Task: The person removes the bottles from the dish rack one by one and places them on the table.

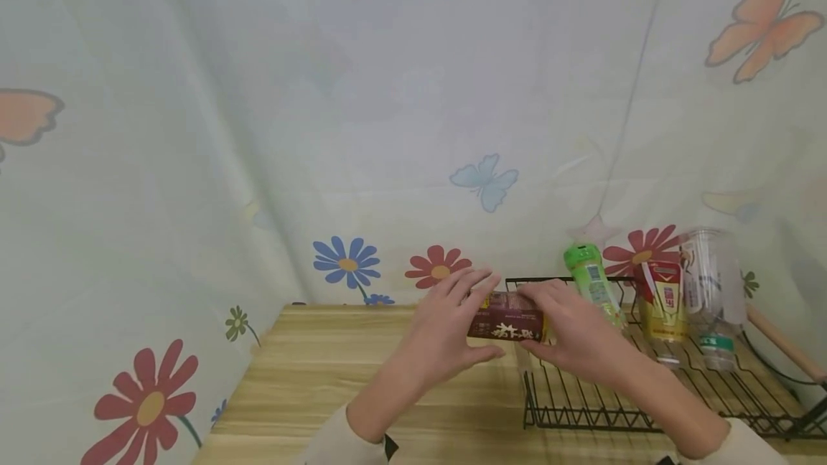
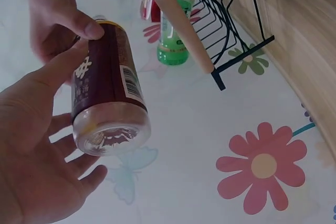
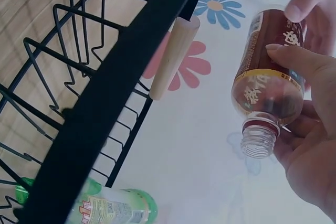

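A clear plastic drink bottle (image 3: pixel 268 77) with a dark maroon label lies between my two hands, over the wooden table (image 1: pixel 336 372). Its bare threaded neck points toward the rack side, as the right wrist view shows. My right hand (image 1: pixel 571 321) grips it near the neck, thumb on the label and fingers curled behind. At the base end my left hand (image 1: pixel 442 325) lies around the bottle with fingers loosely spread behind it; its thumb stands out just below the bottle in the head view. In the left wrist view the clear base (image 2: pixel 110 135) faces the camera.
A black wire rack (image 1: pixel 581 418) with a wooden handle (image 1: pixel 785 343) stands at the right. In it are a green-capped bottle (image 1: pixel 591 275), a red and gold package (image 1: pixel 665 300) and clear plastic containers (image 1: pixel 707 278). A flowered curtain (image 1: pixel 388 128) hangs behind the table.
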A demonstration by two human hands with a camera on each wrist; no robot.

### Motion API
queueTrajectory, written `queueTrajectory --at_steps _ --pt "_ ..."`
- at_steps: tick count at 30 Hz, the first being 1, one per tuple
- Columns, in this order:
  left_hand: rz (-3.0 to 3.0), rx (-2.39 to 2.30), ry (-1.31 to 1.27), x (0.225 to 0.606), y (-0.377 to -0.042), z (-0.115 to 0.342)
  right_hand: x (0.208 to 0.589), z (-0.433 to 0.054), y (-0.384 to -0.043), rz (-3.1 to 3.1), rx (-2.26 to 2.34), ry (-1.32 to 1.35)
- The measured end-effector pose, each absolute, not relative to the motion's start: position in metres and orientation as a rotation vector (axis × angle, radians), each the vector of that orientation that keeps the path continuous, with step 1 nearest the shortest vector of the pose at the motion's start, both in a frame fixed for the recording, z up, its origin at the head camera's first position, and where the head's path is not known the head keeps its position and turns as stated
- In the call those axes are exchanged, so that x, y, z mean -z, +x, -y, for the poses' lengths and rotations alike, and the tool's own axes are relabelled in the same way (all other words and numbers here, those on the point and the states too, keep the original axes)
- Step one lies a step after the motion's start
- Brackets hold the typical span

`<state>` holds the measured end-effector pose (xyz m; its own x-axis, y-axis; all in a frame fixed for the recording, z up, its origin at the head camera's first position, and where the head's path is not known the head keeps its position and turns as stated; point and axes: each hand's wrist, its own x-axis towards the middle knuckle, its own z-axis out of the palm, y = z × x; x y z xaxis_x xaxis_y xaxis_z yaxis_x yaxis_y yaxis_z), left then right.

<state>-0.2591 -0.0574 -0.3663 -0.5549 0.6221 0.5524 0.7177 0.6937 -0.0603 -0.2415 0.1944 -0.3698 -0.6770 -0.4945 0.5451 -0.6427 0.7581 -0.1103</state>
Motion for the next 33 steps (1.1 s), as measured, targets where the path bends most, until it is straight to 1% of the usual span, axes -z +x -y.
queueTrajectory --at_steps 7,17,33 --pt "2.497 0.213 -1.049 0.369 -0.259 0.051 0.373 -0.192 -0.238 2.411 -0.386 0.922" --pt "2.426 0.204 -1.006 0.379 -0.26 0.046 0.381 -0.183 -0.24 2.404 -0.436 0.898" --pt "2.415 0.194 -0.93 0.384 -0.256 0.05 0.387 -0.169 -0.241 2.439 -0.469 0.873"
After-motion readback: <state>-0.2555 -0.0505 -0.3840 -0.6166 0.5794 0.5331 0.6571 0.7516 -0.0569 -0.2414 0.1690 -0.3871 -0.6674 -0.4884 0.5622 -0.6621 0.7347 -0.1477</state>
